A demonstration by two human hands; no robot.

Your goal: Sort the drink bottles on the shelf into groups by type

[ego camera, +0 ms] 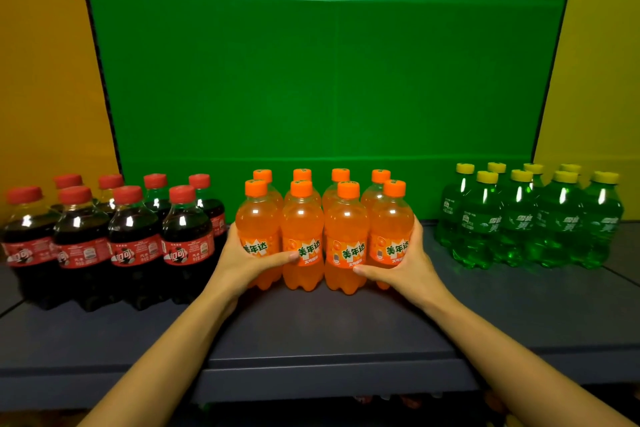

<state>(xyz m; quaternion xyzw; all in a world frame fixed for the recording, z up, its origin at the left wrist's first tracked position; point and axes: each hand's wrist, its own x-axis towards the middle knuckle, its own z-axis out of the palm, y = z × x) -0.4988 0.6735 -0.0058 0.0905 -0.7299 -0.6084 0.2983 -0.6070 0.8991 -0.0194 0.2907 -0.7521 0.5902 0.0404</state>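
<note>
On the shelf (311, 329): three blocks stand sorted, and you're working the middle one.
Colas (104, 239): dark bottles, red caps, two rows at your left, clear of the centre block.
Oranges (323, 236): eight upright bottles, two rows of four, dead ahead of you and between your palms.
Greens (530, 222): yellow-capped bottles in two rows, well off to your right.
Left hand (242, 256): pressed flat to the block's left end, fingers wrapped round the outer bottle, thumb across the front labels.
Right hand (403, 263): mirrors it on the right end, thumb laid along the front, fingers curled behind the last bottle.
Grip state: both hands are clamped on the oranges, squeezing inward, neither spread free.
Key relation: the block's long axis runs left to right, straight between your hands; each hand is equally near its own end.
Stage: by the look of it, sorting is all but finished; this reads as squaring up.
Next call: keep the squeeze even, or an inner bottle may pop out of line.
Watch: the left gap to the colas is narrow.
</note>
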